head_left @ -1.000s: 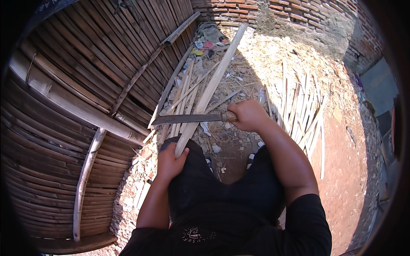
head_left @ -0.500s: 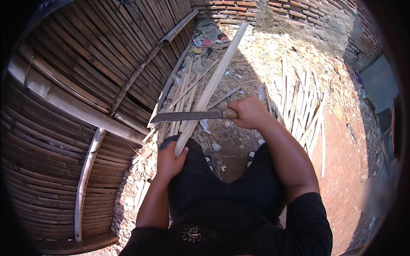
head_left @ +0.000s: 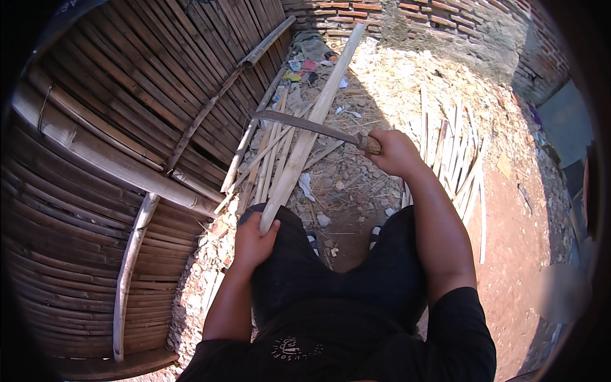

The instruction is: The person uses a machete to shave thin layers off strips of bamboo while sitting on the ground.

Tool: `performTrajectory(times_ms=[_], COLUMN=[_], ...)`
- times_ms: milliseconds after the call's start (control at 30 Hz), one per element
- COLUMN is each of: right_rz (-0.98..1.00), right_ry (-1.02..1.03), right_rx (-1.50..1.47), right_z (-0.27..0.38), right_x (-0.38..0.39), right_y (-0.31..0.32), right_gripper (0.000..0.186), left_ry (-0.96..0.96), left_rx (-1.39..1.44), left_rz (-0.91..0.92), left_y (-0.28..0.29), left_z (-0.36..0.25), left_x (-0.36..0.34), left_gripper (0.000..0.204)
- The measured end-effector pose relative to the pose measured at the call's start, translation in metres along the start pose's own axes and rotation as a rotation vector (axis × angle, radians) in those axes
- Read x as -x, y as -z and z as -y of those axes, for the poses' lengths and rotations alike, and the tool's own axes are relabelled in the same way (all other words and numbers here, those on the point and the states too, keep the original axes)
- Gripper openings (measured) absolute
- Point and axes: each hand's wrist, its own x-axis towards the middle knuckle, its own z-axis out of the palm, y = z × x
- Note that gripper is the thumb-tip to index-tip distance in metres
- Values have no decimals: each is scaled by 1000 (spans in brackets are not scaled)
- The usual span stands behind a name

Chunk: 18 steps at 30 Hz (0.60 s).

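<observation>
A long pale bamboo strip (head_left: 298, 159) slants from my left thigh up toward the brick wall. My left hand (head_left: 256, 239) grips its near end, fingers closed round it beside my knee. In my right hand (head_left: 396, 153) is the wooden handle of a machete, held out ahead of my right knee. The dark machete blade (head_left: 312, 125) points left and lies across the bamboo strip, about midway along it. Whether the edge bites into the strip or only rests on it, I cannot tell.
On my left rises a bamboo slat wall (head_left: 83, 216). Several thin bamboo strips (head_left: 264, 159) lie beyond my left knee, and a sunlit pile of strips (head_left: 455, 159) lies to the right. Rubble and scraps cover the ground before a brick wall (head_left: 445, 22).
The machete has slid farther away along the bamboo strip, and its blade tip has swung up and away. My right hand moved forward and right. My left hand keeps its hold.
</observation>
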Motion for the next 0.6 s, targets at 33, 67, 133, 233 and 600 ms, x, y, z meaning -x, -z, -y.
performTrajectory(times_ms=[33, 67, 133, 233, 600], right_rz=[12, 23, 74, 143, 107], right_ry=[66, 132, 265, 367, 221], right_rx=[20, 36, 110, 111, 87], right_z=[1, 8, 18, 49, 21], right_x=[2, 4, 4, 8, 3], right_y=[-2, -5, -19, -31, -22], right_gripper=[31, 31, 30, 29, 31], left_ry=[-19, -38, -44, -11, -19], left_rx=[8, 12, 2, -30, -33], left_rz=[-6, -13, -13, -7, 11], left_y=[-2, -3, -4, -1, 6], left_z=[0, 1, 0, -3, -14], left_x=[-1, -2, -2, 1, 1], left_gripper=[43, 43, 44, 45, 44])
